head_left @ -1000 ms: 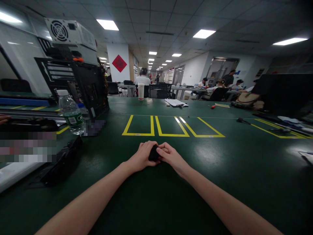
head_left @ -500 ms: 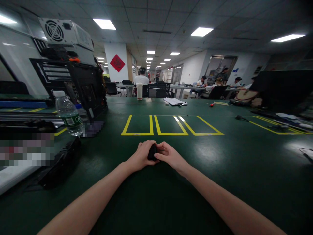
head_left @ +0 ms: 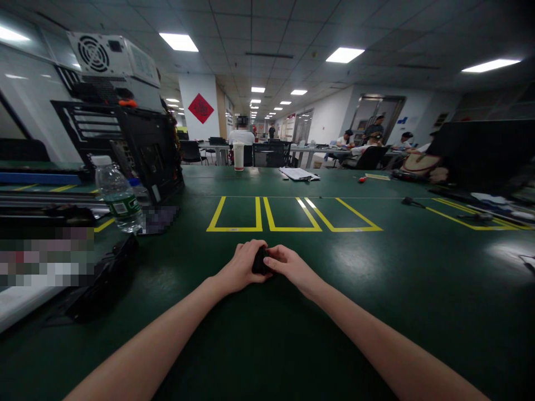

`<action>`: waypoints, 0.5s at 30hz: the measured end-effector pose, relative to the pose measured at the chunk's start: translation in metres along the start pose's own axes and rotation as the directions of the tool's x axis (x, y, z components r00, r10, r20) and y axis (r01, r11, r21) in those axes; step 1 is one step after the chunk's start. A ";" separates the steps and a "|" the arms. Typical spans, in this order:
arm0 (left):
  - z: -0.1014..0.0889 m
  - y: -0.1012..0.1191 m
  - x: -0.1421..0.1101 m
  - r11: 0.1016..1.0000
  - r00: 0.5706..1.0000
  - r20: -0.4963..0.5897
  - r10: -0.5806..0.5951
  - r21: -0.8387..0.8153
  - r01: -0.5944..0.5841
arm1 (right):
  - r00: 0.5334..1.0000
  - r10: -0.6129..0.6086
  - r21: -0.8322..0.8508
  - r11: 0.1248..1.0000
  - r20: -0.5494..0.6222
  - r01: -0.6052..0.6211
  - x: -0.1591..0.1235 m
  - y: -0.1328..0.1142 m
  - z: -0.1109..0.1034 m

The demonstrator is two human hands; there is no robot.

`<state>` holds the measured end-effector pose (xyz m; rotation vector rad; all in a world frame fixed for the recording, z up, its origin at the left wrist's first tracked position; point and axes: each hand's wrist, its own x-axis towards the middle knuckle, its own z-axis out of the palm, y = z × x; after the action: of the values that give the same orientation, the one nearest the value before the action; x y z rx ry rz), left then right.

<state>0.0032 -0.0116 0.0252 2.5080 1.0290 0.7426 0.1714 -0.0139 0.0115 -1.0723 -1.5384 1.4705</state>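
A small black object (head_left: 259, 262) with a rounded outline is held low over the green table (head_left: 267, 334), near the middle of the view. My left hand (head_left: 241, 266) is closed around its left side, thumb below and fingers over the top. On the other side, my right hand (head_left: 290, 267) has thumb and fingers pinched at the object's right edge. Much of the object is covered by the fingers, so its exact kind cannot be made out. Just beyond both hands lie yellow tape outlines (head_left: 295, 229) on the tabletop.
At left stand a water bottle (head_left: 121, 200) and a black computer case (head_left: 146, 150) topped by a power supply (head_left: 112, 55). A white cup (head_left: 238, 156) and clipboard (head_left: 299, 174) sit at the far edge. A dark monitor (head_left: 485, 156) stands right. People sit in the background.
My right thumb and fingers have shifted slightly at the black object's right edge, the thumb a little higher. My left hand keeps its place.
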 end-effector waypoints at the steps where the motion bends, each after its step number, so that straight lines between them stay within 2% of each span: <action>1: 0.000 0.000 0.000 1.000 1.000 0.001 -0.003 0.000 0.003 | 1.000 -0.016 0.007 1.000 0.012 0.016 -0.001 -0.002 0.000; 5: 0.000 -0.001 0.000 1.000 1.000 -0.004 0.002 -0.005 -0.002 | 0.999 -0.032 0.028 0.999 0.022 0.032 -0.007 -0.008 0.002; 10: 0.009 -0.008 0.001 0.999 0.998 -0.058 0.023 0.025 -0.021 | 0.998 -0.056 0.026 0.998 -0.042 0.057 -0.003 -0.006 0.006; 15: 0.012 -0.012 0.002 0.999 0.997 -0.074 0.027 0.038 -0.024 | 0.997 0.045 0.042 0.998 -0.062 -0.043 0.002 0.000 0.004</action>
<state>0.0050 -0.0038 0.0103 2.5469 1.0468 0.8373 0.1667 -0.0138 0.0109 -1.1246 -1.4431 1.4775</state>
